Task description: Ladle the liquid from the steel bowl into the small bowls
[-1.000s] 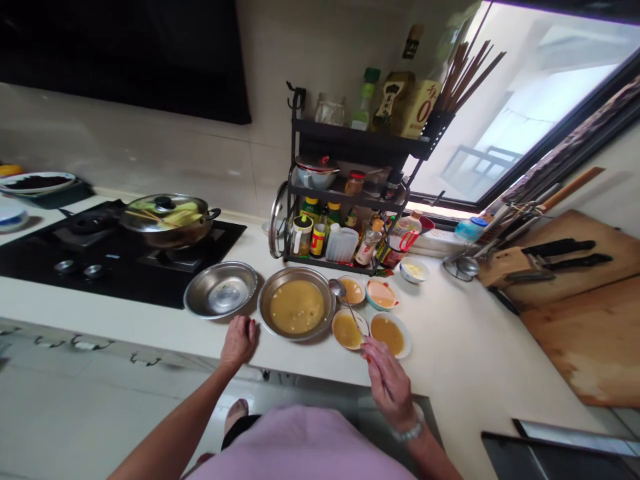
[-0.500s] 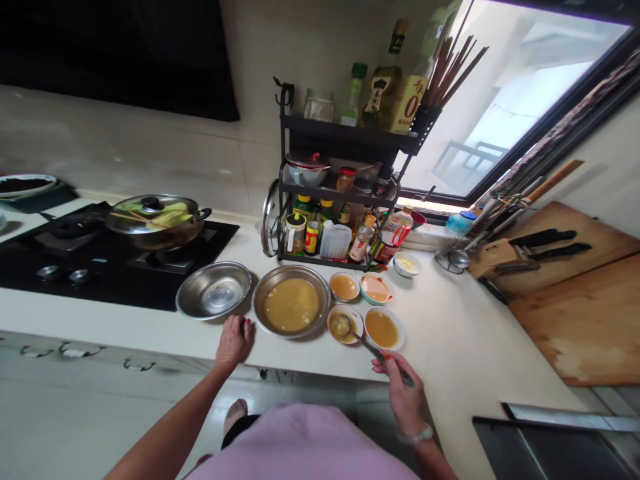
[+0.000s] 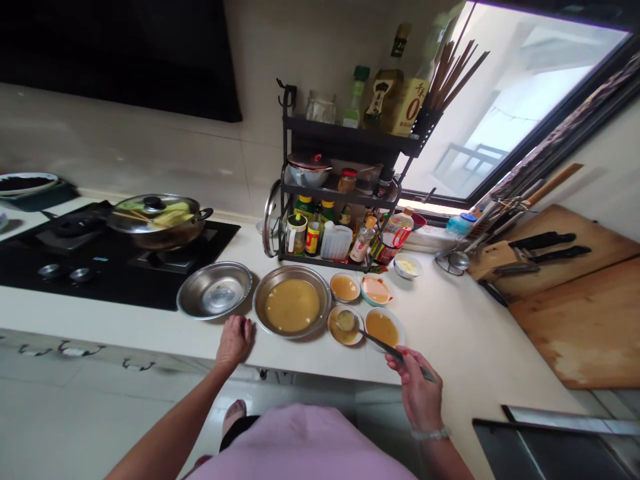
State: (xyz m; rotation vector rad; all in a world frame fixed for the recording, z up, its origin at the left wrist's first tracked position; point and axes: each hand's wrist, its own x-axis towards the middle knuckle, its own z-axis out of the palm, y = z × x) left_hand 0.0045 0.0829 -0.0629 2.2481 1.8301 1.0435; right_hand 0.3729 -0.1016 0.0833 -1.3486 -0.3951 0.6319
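My right hand (image 3: 419,393) is closed on the handle of a metal ladle (image 3: 373,339); the ladle's bowl rests in a small bowl of yellow liquid (image 3: 345,325). Beside that bowl stand three more small bowls of yellow-orange liquid: one to its right (image 3: 383,328) and two behind (image 3: 345,287) (image 3: 377,291). A large steel bowl of yellow liquid (image 3: 292,308) sits just left of them. My left hand (image 3: 233,340) lies on the white counter's front edge with fingers curled, touching the counter near the large bowl and holding nothing.
An empty steel bowl (image 3: 214,290) sits left of the large one. A lidded pan (image 3: 157,220) stands on the black hob (image 3: 60,267). A black condiment rack (image 3: 340,193) is at the back, a small white bowl (image 3: 407,266) beside it. Knife block (image 3: 505,261) and wooden boards (image 3: 585,320) are at right.
The ladle came down from above the back bowls into the near small bowl. My right hand drew back to the right along the counter edge. My left hand stayed put.
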